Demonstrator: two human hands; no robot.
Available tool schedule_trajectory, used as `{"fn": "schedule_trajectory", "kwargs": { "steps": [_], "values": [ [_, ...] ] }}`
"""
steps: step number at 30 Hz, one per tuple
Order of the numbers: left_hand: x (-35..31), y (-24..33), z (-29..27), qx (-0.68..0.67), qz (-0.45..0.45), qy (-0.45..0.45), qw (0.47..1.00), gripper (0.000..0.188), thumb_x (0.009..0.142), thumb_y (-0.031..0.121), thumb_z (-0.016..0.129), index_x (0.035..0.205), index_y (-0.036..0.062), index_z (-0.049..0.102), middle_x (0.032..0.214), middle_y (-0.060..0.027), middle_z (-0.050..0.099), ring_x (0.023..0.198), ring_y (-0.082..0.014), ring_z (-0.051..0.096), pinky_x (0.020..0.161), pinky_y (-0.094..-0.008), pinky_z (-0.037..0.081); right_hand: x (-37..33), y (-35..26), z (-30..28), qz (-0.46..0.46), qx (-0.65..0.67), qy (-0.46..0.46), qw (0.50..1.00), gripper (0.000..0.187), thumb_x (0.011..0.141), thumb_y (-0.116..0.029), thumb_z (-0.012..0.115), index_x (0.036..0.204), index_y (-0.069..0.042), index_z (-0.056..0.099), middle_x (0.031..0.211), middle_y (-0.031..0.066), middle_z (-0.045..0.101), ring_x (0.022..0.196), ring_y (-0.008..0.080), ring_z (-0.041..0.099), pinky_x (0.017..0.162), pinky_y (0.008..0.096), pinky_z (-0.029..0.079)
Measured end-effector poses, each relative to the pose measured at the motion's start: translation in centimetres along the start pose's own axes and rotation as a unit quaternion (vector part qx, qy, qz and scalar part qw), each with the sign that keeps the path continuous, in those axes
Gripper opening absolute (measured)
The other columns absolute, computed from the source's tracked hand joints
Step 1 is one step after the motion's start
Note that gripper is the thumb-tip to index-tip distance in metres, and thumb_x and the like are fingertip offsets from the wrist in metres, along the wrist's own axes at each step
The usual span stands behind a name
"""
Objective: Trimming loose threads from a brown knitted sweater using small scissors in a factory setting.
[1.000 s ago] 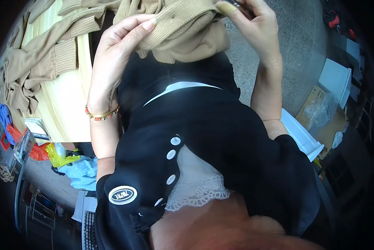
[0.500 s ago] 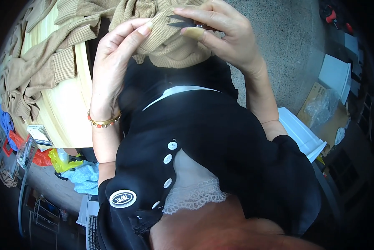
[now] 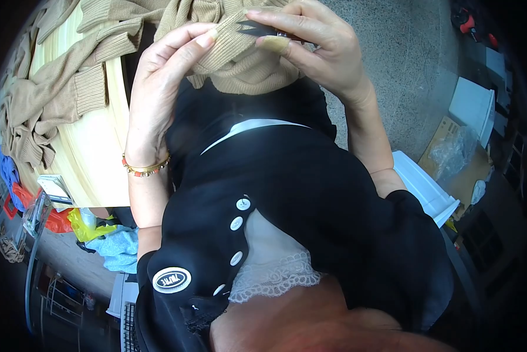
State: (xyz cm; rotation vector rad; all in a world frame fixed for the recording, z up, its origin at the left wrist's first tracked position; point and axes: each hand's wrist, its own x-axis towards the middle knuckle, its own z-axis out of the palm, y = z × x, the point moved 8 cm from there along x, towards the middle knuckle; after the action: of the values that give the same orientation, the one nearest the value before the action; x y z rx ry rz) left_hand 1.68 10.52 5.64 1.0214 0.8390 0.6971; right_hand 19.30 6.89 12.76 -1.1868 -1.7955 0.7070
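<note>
A tan knitted garment (image 3: 254, 76) hangs over my lap, its ribbed band (image 3: 231, 44) raised at the top of the view. My left hand (image 3: 172, 61) pinches the left edge of that band between thumb and fingers. In my right hand (image 3: 322, 47) sits a small pair of thread snips (image 3: 256, 29), dark blades pointing left at the ribbing. My right index fingertip touches the knit above the blades, and the thumb wears a yellowish cover. Whether the blade tips touch the fabric is hard to make out.
More tan knitwear (image 3: 58, 100) lies on a pale wooden table (image 3: 102, 158) at my left, with a phone-like object (image 3: 55, 189) at its near edge. Coloured bags and a light blue cloth (image 3: 118, 249) sit below. A white plastic bin (image 3: 425, 185) and cardboard (image 3: 460, 170) stand at right.
The snips' blades have come closer together. Both hands and the ribbed band stay almost in place, shifted only slightly.
</note>
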Motion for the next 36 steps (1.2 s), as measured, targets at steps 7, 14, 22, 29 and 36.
{"fn": "schedule_trajectory", "kwargs": {
  "steps": [7,14,22,29,36],
  "values": [
    [0.3,-0.1,0.1,-0.005,0.002,-0.017,1.0,0.026,0.098,0.015,0.062,0.118,-0.0005,0.069,0.1,-0.0007,0.071,0.095,-0.0049,0.063,0.087,-0.0192,0.045,-0.9,0.8,0.3,-0.275,-0.002,0.08,0.958,0.031,0.084,-0.002,0.074,0.115,0.0,0.072,0.084,0.0097,0.066,0.074,0.0183,0.061,0.067,0.028,0.048],
    [1.0,-0.7,0.2,-0.004,0.004,-0.025,1.0,0.026,0.098,0.017,0.063,0.117,0.0001,0.07,0.102,-0.0025,0.072,0.097,-0.0071,0.064,0.088,-0.0202,0.047,0.5,2.1,0.7,0.183,0.158,0.042,0.969,0.036,0.084,-0.01,0.079,0.115,0.003,0.068,0.11,0.0133,0.065,0.098,0.0158,0.063,0.086,0.0276,0.049],
    [1.5,-2.1,-1.4,0.036,-0.004,0.007,0.999,0.03,0.099,0.021,0.061,0.121,0.0014,0.068,0.108,-0.0019,0.07,0.104,-0.0069,0.061,0.091,-0.0203,0.045,-0.5,7.1,1.4,0.259,0.273,0.035,0.926,0.016,0.089,-0.005,0.074,0.101,0.001,0.064,0.09,-0.0021,0.064,0.08,0.0047,0.058,0.071,0.0201,0.049],
    [1.9,-4.9,-2.6,-0.036,-0.039,0.009,0.999,0.036,0.099,0.021,0.062,0.126,-0.0018,0.063,0.101,-0.0001,0.068,0.093,-0.0054,0.059,0.09,-0.0213,0.045,-1.2,9.0,-0.4,0.252,0.237,0.071,0.936,0.013,0.089,-0.004,0.073,0.098,0.0,0.064,0.088,-0.0028,0.063,0.078,0.0031,0.056,0.068,0.019,0.046],
    [1.3,-4.4,-2.1,-0.02,-0.053,0.052,0.997,0.034,0.098,0.021,0.065,0.123,-0.0011,0.066,0.1,0.0007,0.069,0.091,-0.0041,0.06,0.085,-0.02,0.046,-1.5,8.9,-0.1,0.246,0.141,0.099,0.954,0.018,0.088,-0.005,0.075,0.101,0.001,0.065,0.089,-0.0032,0.064,0.078,0.0024,0.055,0.068,0.019,0.046]
  ]
}}
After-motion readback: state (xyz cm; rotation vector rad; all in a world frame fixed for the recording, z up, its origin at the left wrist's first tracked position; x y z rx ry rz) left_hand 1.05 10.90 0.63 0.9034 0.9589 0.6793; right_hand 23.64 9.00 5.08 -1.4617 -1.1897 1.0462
